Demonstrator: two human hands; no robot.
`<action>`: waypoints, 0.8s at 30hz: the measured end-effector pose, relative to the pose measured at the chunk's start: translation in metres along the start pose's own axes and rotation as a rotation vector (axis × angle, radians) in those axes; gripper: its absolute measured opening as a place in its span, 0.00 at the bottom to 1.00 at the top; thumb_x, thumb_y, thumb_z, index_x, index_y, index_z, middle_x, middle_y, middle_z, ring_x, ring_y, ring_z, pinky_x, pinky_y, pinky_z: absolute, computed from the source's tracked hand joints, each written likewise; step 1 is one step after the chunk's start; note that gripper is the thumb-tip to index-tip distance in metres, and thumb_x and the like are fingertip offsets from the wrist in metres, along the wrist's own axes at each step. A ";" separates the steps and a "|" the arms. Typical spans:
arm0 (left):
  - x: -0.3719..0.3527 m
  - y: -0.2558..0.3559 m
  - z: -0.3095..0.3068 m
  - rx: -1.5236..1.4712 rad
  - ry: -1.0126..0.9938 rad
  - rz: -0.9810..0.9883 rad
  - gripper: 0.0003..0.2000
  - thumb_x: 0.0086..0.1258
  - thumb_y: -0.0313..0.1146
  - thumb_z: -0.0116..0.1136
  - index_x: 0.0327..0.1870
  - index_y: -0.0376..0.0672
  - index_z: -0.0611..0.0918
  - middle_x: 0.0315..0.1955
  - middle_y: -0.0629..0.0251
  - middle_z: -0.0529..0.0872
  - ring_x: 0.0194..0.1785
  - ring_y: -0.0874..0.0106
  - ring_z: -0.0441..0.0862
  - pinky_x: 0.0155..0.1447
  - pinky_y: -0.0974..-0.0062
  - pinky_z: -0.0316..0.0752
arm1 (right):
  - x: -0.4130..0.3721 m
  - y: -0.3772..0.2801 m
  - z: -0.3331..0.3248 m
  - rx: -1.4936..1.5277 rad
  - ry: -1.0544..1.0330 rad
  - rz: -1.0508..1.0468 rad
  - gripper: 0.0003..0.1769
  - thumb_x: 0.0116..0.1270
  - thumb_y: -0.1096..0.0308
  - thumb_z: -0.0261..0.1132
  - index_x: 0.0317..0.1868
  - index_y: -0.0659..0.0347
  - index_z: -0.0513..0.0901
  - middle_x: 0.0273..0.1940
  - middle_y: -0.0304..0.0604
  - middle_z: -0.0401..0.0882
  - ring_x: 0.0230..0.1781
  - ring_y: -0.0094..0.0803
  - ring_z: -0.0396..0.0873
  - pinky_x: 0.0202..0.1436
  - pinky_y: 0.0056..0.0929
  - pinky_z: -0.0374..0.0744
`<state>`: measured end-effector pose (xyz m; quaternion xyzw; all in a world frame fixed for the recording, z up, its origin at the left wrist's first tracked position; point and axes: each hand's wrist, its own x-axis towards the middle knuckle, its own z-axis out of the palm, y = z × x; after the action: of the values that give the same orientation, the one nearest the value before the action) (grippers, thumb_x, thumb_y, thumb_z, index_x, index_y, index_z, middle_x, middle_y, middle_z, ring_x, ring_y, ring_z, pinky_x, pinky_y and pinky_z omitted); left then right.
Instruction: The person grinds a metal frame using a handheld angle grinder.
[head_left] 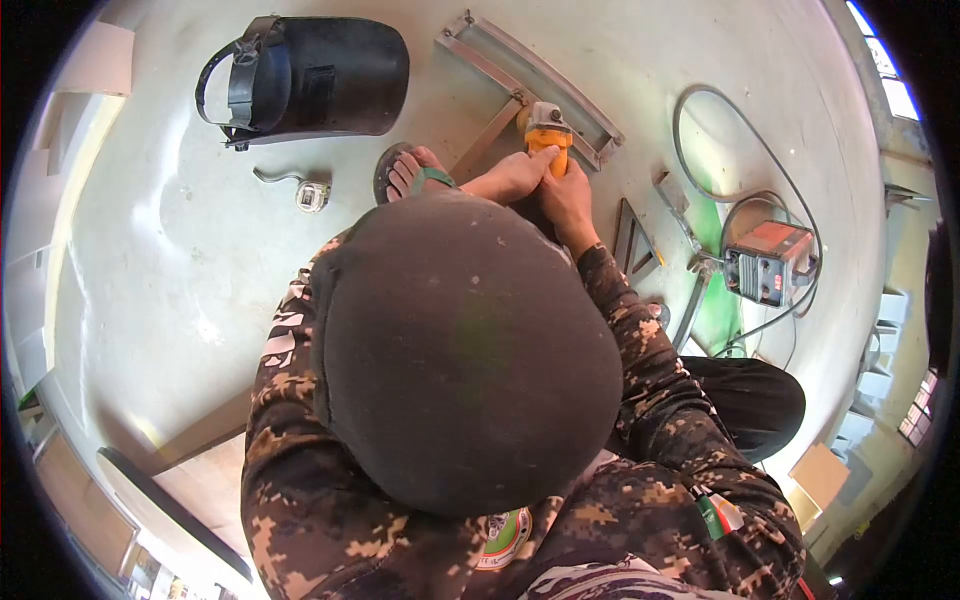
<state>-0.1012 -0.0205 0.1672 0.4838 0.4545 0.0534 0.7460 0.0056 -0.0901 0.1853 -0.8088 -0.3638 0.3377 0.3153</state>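
Observation:
Both my hands are wrapped round a yellow angle grinder (pixel 546 140) with a grey head. My left hand (pixel 512 176) grips it from the left side. My right hand (pixel 568 200) closes round the body from the right and behind. The grinder's head is at a welded metal frame (pixel 540 68) of square tubing that lies on the floor, close to where a crosspiece joins it. Whether the disc touches the metal cannot be made out. My left foot, in a sandal (pixel 390 172), is beside the crosspiece.
A black welding mask (pixel 345 78) and a tape measure (pixel 312 195) lie on the floor to the left. On the right are a triangular square (pixel 634 240), metal pieces (pixel 692 300), and an orange welding machine (pixel 772 262) with a looped cable (pixel 677 135). A dark cap (pixel 470 350) fills the middle.

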 end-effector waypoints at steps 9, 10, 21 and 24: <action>0.007 -0.007 -0.003 0.026 0.068 -0.010 0.42 0.77 0.63 0.41 0.55 0.18 0.78 0.50 0.38 0.85 0.54 0.55 0.85 0.55 0.64 0.77 | 0.004 -0.005 0.005 -0.013 -0.017 0.018 0.32 0.66 0.42 0.67 0.48 0.68 0.80 0.43 0.61 0.86 0.47 0.53 0.86 0.48 0.43 0.81; 0.013 -0.017 -0.003 0.065 0.064 0.043 0.42 0.77 0.63 0.41 0.55 0.19 0.79 0.51 0.37 0.85 0.54 0.54 0.85 0.55 0.64 0.77 | 0.002 -0.007 0.007 -0.008 -0.016 0.012 0.32 0.66 0.42 0.67 0.48 0.68 0.80 0.43 0.61 0.86 0.47 0.53 0.86 0.48 0.43 0.81; 0.013 -0.015 -0.002 0.038 0.055 0.018 0.40 0.77 0.63 0.42 0.53 0.21 0.81 0.49 0.37 0.85 0.55 0.54 0.85 0.57 0.63 0.76 | 0.001 -0.009 0.004 -0.093 0.009 -0.005 0.33 0.64 0.40 0.68 0.49 0.67 0.79 0.43 0.60 0.86 0.47 0.54 0.85 0.49 0.43 0.81; 0.012 -0.006 -0.004 0.000 0.111 0.053 0.41 0.76 0.64 0.43 0.52 0.20 0.81 0.50 0.37 0.85 0.55 0.55 0.85 0.57 0.64 0.76 | 0.004 -0.015 0.000 -0.050 -0.010 -0.009 0.34 0.64 0.40 0.67 0.49 0.67 0.79 0.44 0.61 0.86 0.48 0.55 0.85 0.50 0.44 0.80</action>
<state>-0.0996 -0.0145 0.1541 0.4920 0.4822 0.1001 0.7179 0.0023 -0.0786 0.1952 -0.8130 -0.3773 0.3313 0.2948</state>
